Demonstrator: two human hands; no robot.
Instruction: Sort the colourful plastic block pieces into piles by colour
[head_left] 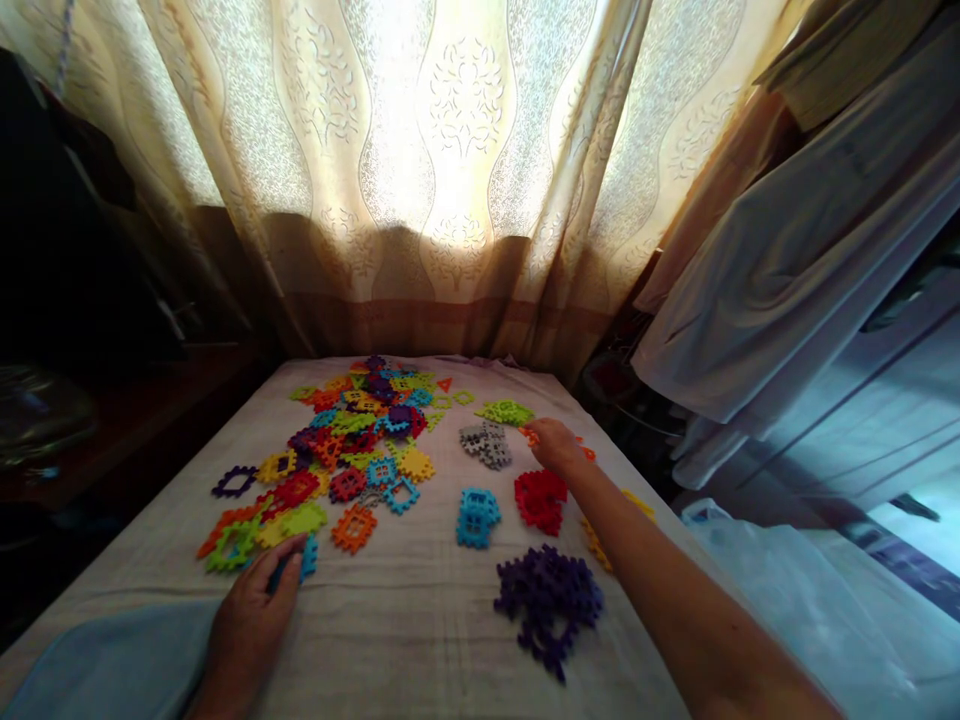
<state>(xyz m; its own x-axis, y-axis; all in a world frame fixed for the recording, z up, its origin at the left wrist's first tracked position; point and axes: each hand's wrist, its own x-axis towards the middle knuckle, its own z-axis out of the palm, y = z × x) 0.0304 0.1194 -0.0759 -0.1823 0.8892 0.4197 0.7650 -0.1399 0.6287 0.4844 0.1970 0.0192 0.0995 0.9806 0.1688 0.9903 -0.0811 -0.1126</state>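
With the blue pile (477,517) serving as the landmark, the person is working over a cloth-covered surface (390,640) strewn with toothed plastic pieces. Judging by how things are lying, the grouping by colour is well begun but far from complete: 7 colours are showing in groups of their own. The grey pile (486,445) is lying beyond the blue pile, and the green pile (506,412) is lying farther beyond. The red pile (540,500) is sitting just to its right, the yellow pieces (598,545) farther right, partly hidden by the right forearm, and the purple pile (551,605) nearer the person.

Left of the blue pile and stretching well beyond it, the mixed heap (401,414) is holding many pieces, seemingly the larger share; 1 orange frame (354,528) is lying at its near edge.

The left hand (251,605), left of the blue pile, is pinching a blue piece (309,558) between thumb and fingers. The right hand (555,447), beyond and right of the blue pile, is resting at the orange pieces (586,452); whether its fingers are gripping or releasing one, the view is not showing.
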